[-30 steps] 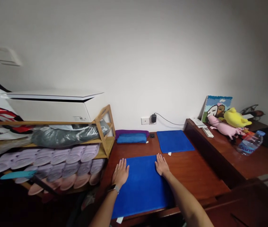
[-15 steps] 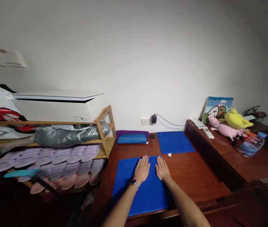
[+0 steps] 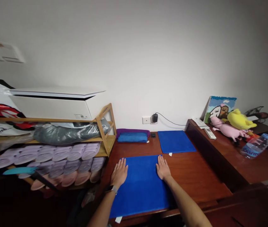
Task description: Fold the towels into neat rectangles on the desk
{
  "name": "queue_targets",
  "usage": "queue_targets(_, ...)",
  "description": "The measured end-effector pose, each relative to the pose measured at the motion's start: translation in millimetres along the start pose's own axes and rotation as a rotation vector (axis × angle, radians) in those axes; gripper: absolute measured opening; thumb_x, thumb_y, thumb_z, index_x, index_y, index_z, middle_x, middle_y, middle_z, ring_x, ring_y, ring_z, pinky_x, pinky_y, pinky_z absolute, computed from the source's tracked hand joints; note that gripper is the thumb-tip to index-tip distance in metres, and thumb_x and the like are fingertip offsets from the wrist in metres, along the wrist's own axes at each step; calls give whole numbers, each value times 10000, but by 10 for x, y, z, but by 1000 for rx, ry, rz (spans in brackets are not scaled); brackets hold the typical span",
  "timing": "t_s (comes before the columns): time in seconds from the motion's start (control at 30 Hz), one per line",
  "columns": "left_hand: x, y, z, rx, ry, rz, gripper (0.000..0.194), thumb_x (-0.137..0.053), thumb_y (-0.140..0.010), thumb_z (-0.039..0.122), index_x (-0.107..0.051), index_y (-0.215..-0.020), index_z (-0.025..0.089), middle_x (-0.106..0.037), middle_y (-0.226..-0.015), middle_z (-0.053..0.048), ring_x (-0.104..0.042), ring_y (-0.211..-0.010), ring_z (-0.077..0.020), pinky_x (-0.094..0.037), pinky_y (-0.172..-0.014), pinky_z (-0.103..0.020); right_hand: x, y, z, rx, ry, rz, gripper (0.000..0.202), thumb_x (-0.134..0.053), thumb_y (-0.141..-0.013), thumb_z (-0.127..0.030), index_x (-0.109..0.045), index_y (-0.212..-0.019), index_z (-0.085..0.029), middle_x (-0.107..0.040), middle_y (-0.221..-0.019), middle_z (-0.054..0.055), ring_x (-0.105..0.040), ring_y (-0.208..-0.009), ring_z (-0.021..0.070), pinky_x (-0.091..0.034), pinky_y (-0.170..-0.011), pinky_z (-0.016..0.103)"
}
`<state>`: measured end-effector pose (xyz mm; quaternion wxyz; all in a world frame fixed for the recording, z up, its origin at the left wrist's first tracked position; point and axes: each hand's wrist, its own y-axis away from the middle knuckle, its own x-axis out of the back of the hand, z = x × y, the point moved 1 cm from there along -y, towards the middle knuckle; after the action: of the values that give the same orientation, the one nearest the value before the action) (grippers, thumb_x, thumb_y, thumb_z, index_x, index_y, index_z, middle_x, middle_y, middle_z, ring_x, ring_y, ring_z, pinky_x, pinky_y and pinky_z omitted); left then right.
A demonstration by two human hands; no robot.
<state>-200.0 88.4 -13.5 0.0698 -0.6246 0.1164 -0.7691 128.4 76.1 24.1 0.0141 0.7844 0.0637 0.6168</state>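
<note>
Blue towel (image 3: 143,189) lies at seven o'clock on the worktop (image 3: 202,173), seemingly smoothed across, as the left hand (image 3: 119,171), now out from mid-towel to ten o'clock, and right hand (image 3: 163,168), at two, rest flat-open, gripping nothing.

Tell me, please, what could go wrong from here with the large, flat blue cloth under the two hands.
The large, flat blue cloth lies close to the front edge of the brown wooden table, so a backward tug might slip it over. The left hand and right hand lie palm-down by its far corners; uneven pressure could wrinkle it. A forward slide might nudge the smaller, flat blue cloth just beyond the right hand.
</note>
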Motion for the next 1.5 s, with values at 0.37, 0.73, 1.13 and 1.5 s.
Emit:
queue_targets(0.37, -24, 23, -17, 19, -5, 39, 671, -283, -1060, 389, -514, -1627, 115, -546, -1674, -178, -482, -1585, -317, -389, -1310, -547, 39, -114, -94, -29, -10, -3, 701, -151, -1123, -383, -180, -1751, -74, -128, -1826, 77, -102, -1707, 197, -102, -1380, 388)
queue_targets(0.73, -42, -146, 646, -165, 50, 33, 641, -262, -1074, 313, -471, -1659, 157, -499, -1713, -134, -409, -1629, -282, -291, -1361, -537, -82, -154, -44, -6, -4, 43, 705, -142, -1122, -381, -192, -1751, -66, -148, -1828, 87, -110, -1707, 216, -107, -1384, 409)
queue_targets(1.13, -223, -122, 912, -196, 52, -74, 615, -287, -1101, 402, -507, -1641, 205, -511, -1709, -118, -464, -1598, -276, -363, -1325, -532, -50, -123, -66, -20, -5, 35, 693, -170, -1121, -360, -195, -1751, -73, -155, -1825, 82, -118, -1706, 205, -104, -1381, 391)
queue_targets(1.5, -40, 25, -64, -2, -3, 0, 666, -289, -1075, 405, -514, -1623, 100, -492, -1711, -187, -433, -1615, -319, -367, -1325, -544, 169, 50, -157, -32, 10, -46, 696, -164, -1128, -370, -161, -1747, -53, -114, -1831, 91, -90, -1709, 207, -81, -1382, 395)
